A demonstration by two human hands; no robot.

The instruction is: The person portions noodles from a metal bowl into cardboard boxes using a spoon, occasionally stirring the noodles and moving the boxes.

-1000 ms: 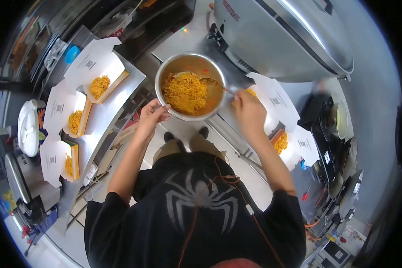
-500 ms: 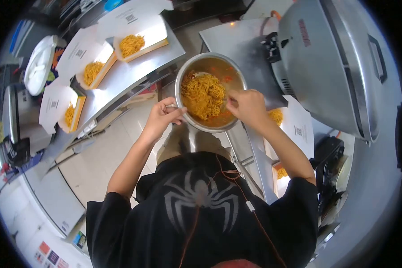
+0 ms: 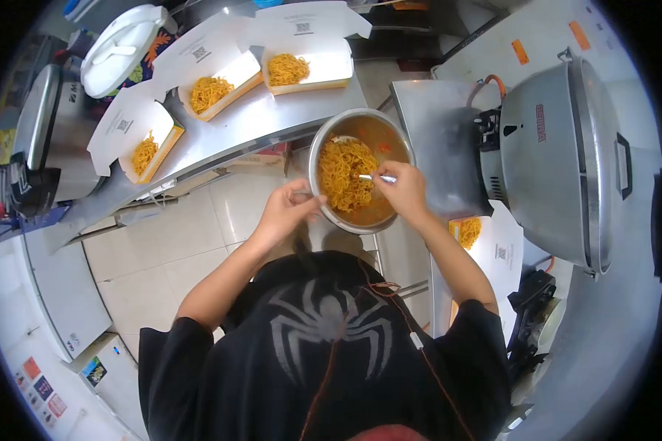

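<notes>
A steel mixing bowl (image 3: 321, 125) full of yellow noodles (image 3: 346, 165) is held up in front of my body, with reddish sauce on its inner wall. My left hand (image 3: 287, 209) pinches the bowl's near left rim, thumb on top. Over the right side of the bowl, my right hand (image 3: 403, 189) is closed round a shiny metal utensil (image 3: 365, 177). Its far end is buried in the noodles, so fork or spoon cannot be told.
Three open paper boxes (image 3: 322, 73) with noodles stand on the steel counter (image 3: 272, 121) at left. To the right, another noodle box (image 3: 485, 246) sits on a steel table (image 3: 438, 117) beside a large grey lidded cooker (image 3: 544, 154). A white lidded container (image 3: 118, 55) is at back left.
The view has shifted, with the bowl and both hands now further right in it. The utensil in my right hand shows more clearly, and the noodles have been moved about in the bowl.
</notes>
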